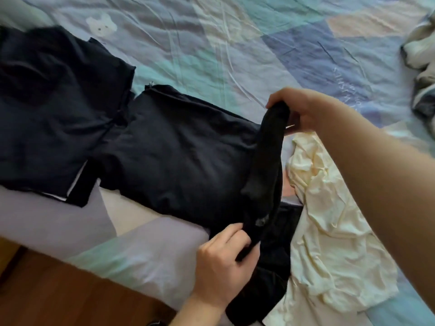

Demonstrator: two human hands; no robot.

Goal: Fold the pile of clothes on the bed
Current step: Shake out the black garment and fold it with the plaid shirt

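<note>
A black garment (179,156) lies spread in the middle of the bed, its right side lifted in a narrow band (263,165). My right hand (303,109) grips the far end of that band, raised off the bed. My left hand (223,260) pinches the near end by the bed's edge. A second black garment (56,109) lies folded flat to the left, touching the first. A crumpled cream garment (334,231) lies on the right, under my right forearm. More dark cloth (270,288) hangs below my left hand.
The bed has a pastel patchwork cover (211,43). A heap of grey and white clothes (421,64) sits at the right edge. The wooden floor (47,290) shows at the lower left, beyond the bed's near edge.
</note>
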